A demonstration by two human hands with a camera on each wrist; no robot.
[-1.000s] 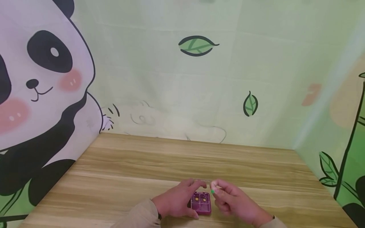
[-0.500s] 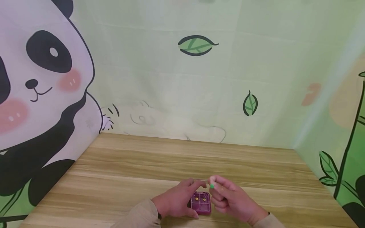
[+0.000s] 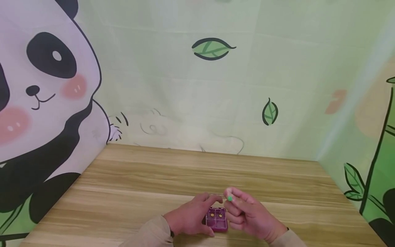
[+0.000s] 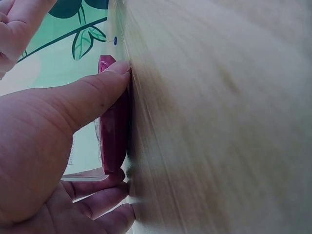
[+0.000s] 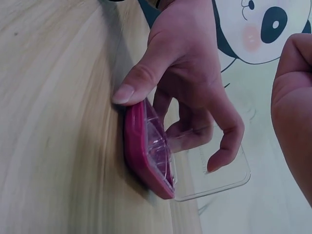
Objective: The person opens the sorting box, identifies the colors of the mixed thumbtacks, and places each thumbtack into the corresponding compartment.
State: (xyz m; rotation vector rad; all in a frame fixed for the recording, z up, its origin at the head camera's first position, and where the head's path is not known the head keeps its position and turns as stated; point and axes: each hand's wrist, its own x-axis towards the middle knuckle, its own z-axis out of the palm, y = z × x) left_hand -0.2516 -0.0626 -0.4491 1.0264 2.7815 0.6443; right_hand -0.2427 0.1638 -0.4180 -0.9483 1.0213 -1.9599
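Note:
A small magenta pill box (image 3: 217,225) with four-way dividers lies on the table, its clear lid (image 5: 234,180) raised at the back. Two small yellow pieces (image 3: 220,215) sit in its far compartments, one in each. My left hand (image 3: 190,215) holds the box from the left, thumb (image 4: 92,92) at the near side and fingers round the far side. Just above the box's right side, my right hand (image 3: 253,216) pinches a tiny green piece (image 3: 229,198) between thumb and index finger. Only part of the right hand shows in the right wrist view, and the green piece is hidden there.
The wooden table (image 3: 148,175) extends behind and to both sides of the hands. A printed cloth backdrop (image 3: 172,85) with a panda and leaves rises at its back and sides.
The right hand has risen a little and shifted slightly left with the green piece, its lower fingers curling in more. The left hand and the pill box stay in place.

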